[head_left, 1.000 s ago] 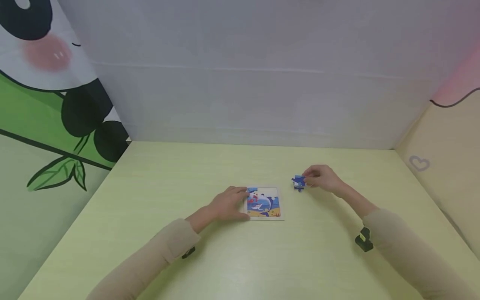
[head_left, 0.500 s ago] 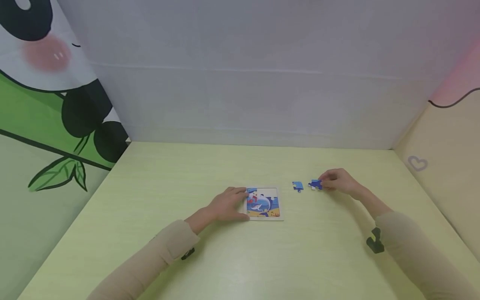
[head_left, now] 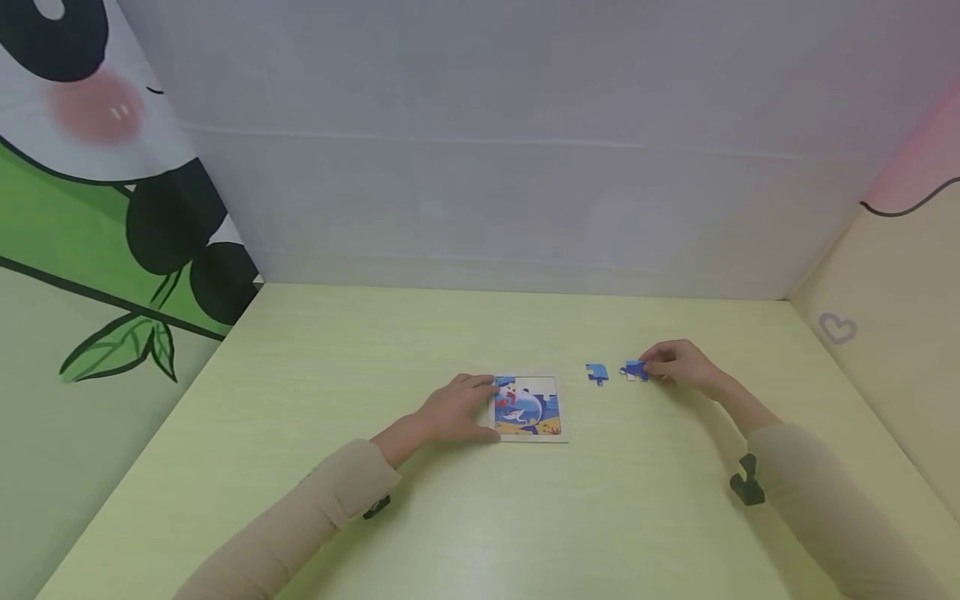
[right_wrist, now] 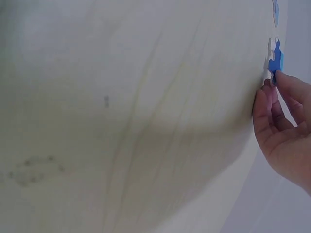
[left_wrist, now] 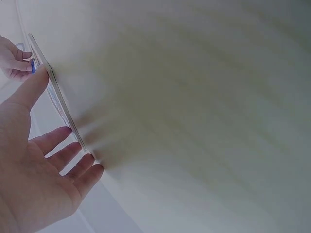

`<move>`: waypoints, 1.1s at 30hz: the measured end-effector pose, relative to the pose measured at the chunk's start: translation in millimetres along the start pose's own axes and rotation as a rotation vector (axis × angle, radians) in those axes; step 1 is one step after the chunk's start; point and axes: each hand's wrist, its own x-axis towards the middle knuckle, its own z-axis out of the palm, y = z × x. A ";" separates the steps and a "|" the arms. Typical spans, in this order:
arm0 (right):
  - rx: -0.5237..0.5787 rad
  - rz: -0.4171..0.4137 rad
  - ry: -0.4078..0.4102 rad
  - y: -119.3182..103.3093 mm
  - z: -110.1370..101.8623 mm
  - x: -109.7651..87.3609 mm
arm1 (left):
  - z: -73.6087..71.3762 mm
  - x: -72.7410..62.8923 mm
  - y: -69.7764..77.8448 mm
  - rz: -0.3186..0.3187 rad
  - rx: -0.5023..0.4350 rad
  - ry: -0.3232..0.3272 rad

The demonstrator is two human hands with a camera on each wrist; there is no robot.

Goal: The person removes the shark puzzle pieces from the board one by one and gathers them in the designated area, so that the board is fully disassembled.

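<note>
A square puzzle tray (head_left: 528, 438) with a sea picture lies on the table, its upper right part showing bare board. My left hand (head_left: 456, 408) rests along the tray's left side, thumb at the lower corner and fingers spread near the upper one. In the left wrist view its fingertips (left_wrist: 73, 130) touch the tray's edge. To the right, my right hand (head_left: 681, 365) pinches a dark blue puzzle piece (head_left: 634, 371) between thumb and fingers, low over the table. A lighter blue puzzle piece (head_left: 597, 372) lies between that piece and the tray.
The pale yellow table (head_left: 420, 333) runs back to a grey-white wall panel (head_left: 525, 208). A panel with a cartoon print (head_left: 165, 217) stands at the left, and a beige panel (head_left: 892, 350) at the right.
My right hand has moved right with the dark blue piece, away from the lighter piece it overlapped, and then stayed nearly still. The left hand and tray have not moved.
</note>
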 end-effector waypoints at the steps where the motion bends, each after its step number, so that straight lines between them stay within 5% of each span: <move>1: -0.002 0.000 0.003 0.3 0.4 0.4 | -0.4 -0.4 0.4 0.000 0.001 -0.001; 33: -0.057 0.013 0.012 -3.4 2.4 0.1 | -1.8 -1.3 2.5 -0.006 -0.004 -0.002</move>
